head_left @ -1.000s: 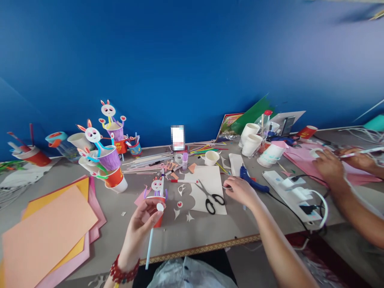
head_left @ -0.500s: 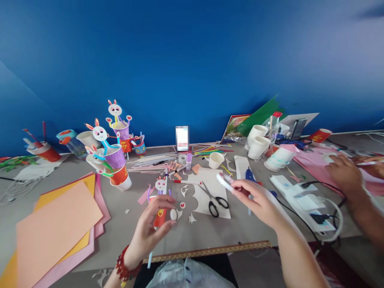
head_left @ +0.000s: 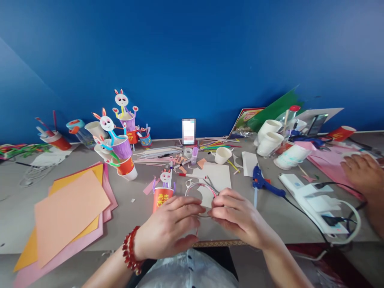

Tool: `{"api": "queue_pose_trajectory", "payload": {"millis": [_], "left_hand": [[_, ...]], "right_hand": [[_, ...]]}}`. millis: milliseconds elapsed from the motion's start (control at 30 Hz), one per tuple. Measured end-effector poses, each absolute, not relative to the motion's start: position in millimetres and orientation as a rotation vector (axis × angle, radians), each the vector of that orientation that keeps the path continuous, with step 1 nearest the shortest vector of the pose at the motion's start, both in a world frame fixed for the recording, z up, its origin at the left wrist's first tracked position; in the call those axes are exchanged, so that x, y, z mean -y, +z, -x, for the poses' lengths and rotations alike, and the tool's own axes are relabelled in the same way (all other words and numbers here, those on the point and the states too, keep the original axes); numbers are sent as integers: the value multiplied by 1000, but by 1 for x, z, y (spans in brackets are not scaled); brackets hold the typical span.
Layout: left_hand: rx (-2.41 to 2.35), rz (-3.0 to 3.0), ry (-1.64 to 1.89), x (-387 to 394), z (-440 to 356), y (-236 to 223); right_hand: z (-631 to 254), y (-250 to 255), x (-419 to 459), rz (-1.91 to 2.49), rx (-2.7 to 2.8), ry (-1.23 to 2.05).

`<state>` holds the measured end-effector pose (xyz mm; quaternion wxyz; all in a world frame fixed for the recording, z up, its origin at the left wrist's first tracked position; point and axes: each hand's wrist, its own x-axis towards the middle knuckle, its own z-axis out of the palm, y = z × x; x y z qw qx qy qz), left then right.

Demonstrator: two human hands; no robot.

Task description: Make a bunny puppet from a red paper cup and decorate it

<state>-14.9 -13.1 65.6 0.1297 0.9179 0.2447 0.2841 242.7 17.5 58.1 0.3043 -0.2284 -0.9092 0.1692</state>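
Both my hands are in front of me around a roll of tape (head_left: pixel 192 187), a wide ring with a white edge and red print inside its core. My right hand (head_left: pixel 237 214) is closed on the ring's right side. My left hand (head_left: pixel 169 224) has its curled fingers at the ring's lower left, with the thumb lower down; its exact grip is partly hidden. Left of the ring stands a red paper cup (head_left: pixel 162 197) with a rabbit face (head_left: pixel 166 176) and purple arms, partly behind my left hand. White cut paper (head_left: pixel 220 176) and scissors (head_left: pixel 212 186) lie behind the roll.
Coloured paper sheets (head_left: pixel 72 212) lie at left, below stacked rabbit cups (head_left: pixel 121 148). A blue glue gun (head_left: pixel 267 184) and a power strip (head_left: pixel 312 204) with cables are at right. Another person's hand (head_left: pixel 361 172) rests over pink paper. Straws (head_left: pixel 159 153) and a phone (head_left: pixel 188 132) are at the back.
My right hand has brought the roll of tape left and down in front of me. My left hand has moved right to meet it. The view has shifted slightly.
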Motion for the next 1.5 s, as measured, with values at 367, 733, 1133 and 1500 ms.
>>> {"api": "queue_pose_trajectory", "payload": {"millis": [367,733,1133,1500], "left_hand": [[-533,-2455,1014,20,10,41],[-767,-2677,836,16,8,26],[-806,-2542,1031,23,-1,14],[-788,-2681,1257,33,6,25]], "right_hand": [[-248,42,-18,716,2125,793],[-209,30,-9,894,1584,1397],[-206,32,4,901,1682,1008],[-213,18,-9,880,1368,1335]]}}
